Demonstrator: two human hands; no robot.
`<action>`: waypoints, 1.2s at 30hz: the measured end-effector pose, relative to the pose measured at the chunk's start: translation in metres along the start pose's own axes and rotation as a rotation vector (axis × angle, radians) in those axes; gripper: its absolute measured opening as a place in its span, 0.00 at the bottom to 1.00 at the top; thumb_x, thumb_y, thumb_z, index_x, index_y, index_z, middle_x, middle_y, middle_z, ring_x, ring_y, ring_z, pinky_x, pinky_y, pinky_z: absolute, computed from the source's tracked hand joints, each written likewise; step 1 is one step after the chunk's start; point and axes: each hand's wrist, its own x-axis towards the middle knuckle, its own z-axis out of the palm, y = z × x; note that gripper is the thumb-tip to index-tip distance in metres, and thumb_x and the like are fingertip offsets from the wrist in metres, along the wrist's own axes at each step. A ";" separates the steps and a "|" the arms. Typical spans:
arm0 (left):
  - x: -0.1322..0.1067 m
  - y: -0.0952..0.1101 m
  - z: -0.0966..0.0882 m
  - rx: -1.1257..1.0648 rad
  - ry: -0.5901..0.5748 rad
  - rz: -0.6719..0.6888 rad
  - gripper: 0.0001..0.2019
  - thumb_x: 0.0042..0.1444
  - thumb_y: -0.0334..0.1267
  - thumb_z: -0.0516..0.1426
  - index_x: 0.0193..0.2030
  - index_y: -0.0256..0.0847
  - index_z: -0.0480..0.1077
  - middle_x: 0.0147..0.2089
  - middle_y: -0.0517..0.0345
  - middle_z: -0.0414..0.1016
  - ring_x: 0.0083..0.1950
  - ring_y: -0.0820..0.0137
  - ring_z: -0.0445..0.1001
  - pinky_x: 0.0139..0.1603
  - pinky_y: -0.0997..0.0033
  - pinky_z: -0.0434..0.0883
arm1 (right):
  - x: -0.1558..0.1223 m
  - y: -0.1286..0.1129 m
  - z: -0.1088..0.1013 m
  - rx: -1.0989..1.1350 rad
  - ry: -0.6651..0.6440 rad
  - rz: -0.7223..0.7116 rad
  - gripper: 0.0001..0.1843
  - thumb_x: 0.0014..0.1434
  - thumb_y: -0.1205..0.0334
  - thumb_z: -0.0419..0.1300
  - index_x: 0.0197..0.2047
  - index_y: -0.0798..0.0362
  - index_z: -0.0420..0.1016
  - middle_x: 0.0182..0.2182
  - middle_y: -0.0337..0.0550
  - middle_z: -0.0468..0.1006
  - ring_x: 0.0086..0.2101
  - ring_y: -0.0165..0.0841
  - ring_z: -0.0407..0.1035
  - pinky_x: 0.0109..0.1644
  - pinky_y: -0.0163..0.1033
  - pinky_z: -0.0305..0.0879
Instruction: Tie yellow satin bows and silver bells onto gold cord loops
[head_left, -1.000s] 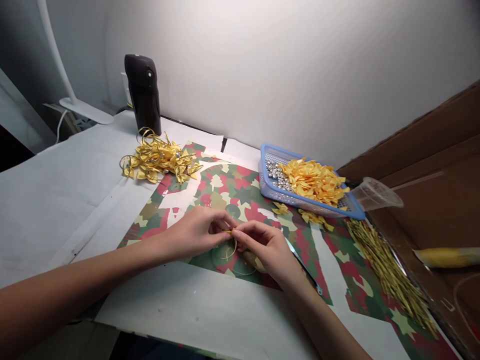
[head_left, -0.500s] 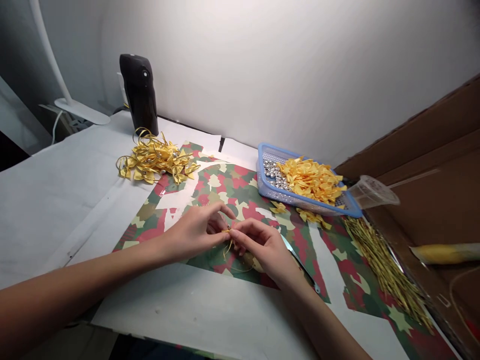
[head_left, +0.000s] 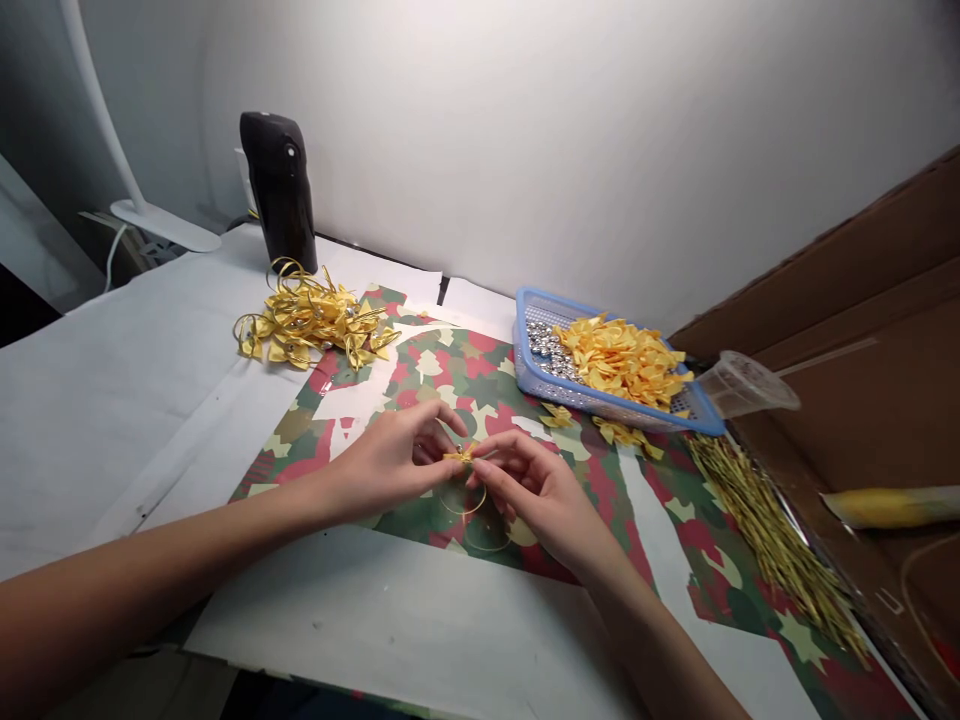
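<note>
My left hand [head_left: 390, 462] and my right hand [head_left: 540, 492] meet over a camouflage-patterned sheet [head_left: 420, 385]. Both pinch a small yellow ribbon bow [head_left: 461, 456] between their fingertips. A thin gold cord loop [head_left: 463, 498] hangs from the bow down onto the sheet. A small silver bead seems to sit at the bow's centre.
A pile of finished yellow bows with gold loops [head_left: 311, 320] lies far left by a black device [head_left: 280, 188]. A blue basket [head_left: 701, 408] holds yellow bows [head_left: 622, 360] and silver beads [head_left: 546, 345]. Gold cords [head_left: 765, 525] lie at the right. A clear cup [head_left: 746, 385] rests nearby.
My fingers have shifted on the bow, which sits slightly higher between the hands. The gold loop below it has opened out on the sheet.
</note>
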 end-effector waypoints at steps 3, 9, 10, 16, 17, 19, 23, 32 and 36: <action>0.001 -0.003 -0.001 0.010 0.019 0.010 0.11 0.54 0.39 0.58 0.42 0.38 0.65 0.32 0.56 0.74 0.35 0.67 0.76 0.35 0.68 0.72 | -0.001 -0.001 -0.004 -0.055 0.047 -0.045 0.17 0.53 0.46 0.62 0.37 0.51 0.70 0.27 0.39 0.74 0.26 0.30 0.69 0.24 0.33 0.60; 0.001 0.000 -0.001 0.041 0.044 -0.006 0.10 0.54 0.38 0.58 0.42 0.37 0.66 0.31 0.57 0.73 0.35 0.68 0.75 0.35 0.68 0.72 | -0.006 -0.001 -0.012 -0.271 0.051 -0.076 0.16 0.57 0.48 0.59 0.41 0.50 0.70 0.27 0.38 0.71 0.25 0.29 0.64 0.26 0.34 0.60; 0.001 0.001 0.000 0.053 0.052 -0.004 0.10 0.55 0.38 0.58 0.42 0.37 0.66 0.31 0.57 0.73 0.35 0.68 0.75 0.35 0.68 0.72 | -0.007 -0.001 -0.013 -0.329 0.051 -0.082 0.15 0.57 0.49 0.58 0.42 0.50 0.70 0.27 0.38 0.71 0.23 0.29 0.62 0.24 0.34 0.58; 0.000 -0.002 0.001 0.153 0.087 0.050 0.09 0.55 0.37 0.57 0.42 0.39 0.66 0.31 0.56 0.75 0.33 0.69 0.75 0.33 0.69 0.72 | -0.009 -0.003 -0.015 -0.549 0.080 -0.157 0.08 0.58 0.55 0.56 0.35 0.51 0.68 0.27 0.38 0.70 0.21 0.28 0.60 0.23 0.35 0.56; -0.001 -0.003 0.001 0.177 0.094 0.073 0.08 0.55 0.36 0.56 0.42 0.39 0.66 0.31 0.57 0.76 0.33 0.69 0.75 0.33 0.69 0.72 | -0.009 -0.003 -0.016 -0.562 0.062 -0.145 0.08 0.58 0.55 0.56 0.35 0.51 0.68 0.27 0.38 0.70 0.20 0.27 0.59 0.22 0.34 0.56; -0.001 -0.005 0.002 0.236 0.109 0.133 0.07 0.56 0.34 0.56 0.42 0.39 0.66 0.31 0.58 0.75 0.32 0.70 0.75 0.32 0.70 0.72 | -0.009 -0.002 -0.017 -0.583 0.030 -0.127 0.07 0.58 0.57 0.56 0.37 0.50 0.67 0.27 0.38 0.70 0.20 0.27 0.59 0.22 0.34 0.56; -0.003 -0.005 0.004 0.338 0.116 0.222 0.06 0.56 0.33 0.54 0.40 0.40 0.66 0.28 0.60 0.72 0.29 0.72 0.72 0.29 0.73 0.69 | -0.011 -0.004 -0.017 -0.634 0.168 -0.350 0.06 0.59 0.62 0.55 0.41 0.49 0.67 0.36 0.43 0.72 0.28 0.31 0.67 0.29 0.36 0.64; -0.008 -0.006 0.015 0.458 0.112 0.259 0.05 0.54 0.29 0.53 0.38 0.39 0.66 0.26 0.63 0.70 0.24 0.74 0.67 0.26 0.75 0.64 | -0.017 -0.005 -0.009 -0.924 -0.080 -0.601 0.08 0.61 0.67 0.53 0.34 0.52 0.73 0.31 0.44 0.73 0.29 0.32 0.68 0.30 0.36 0.64; -0.008 -0.010 0.019 0.470 0.128 0.259 0.06 0.52 0.27 0.53 0.36 0.40 0.65 0.26 0.64 0.68 0.23 0.75 0.65 0.25 0.76 0.63 | -0.013 -0.004 -0.007 -1.164 -0.073 -0.677 0.12 0.62 0.69 0.50 0.32 0.52 0.72 0.27 0.44 0.72 0.25 0.31 0.64 0.24 0.35 0.56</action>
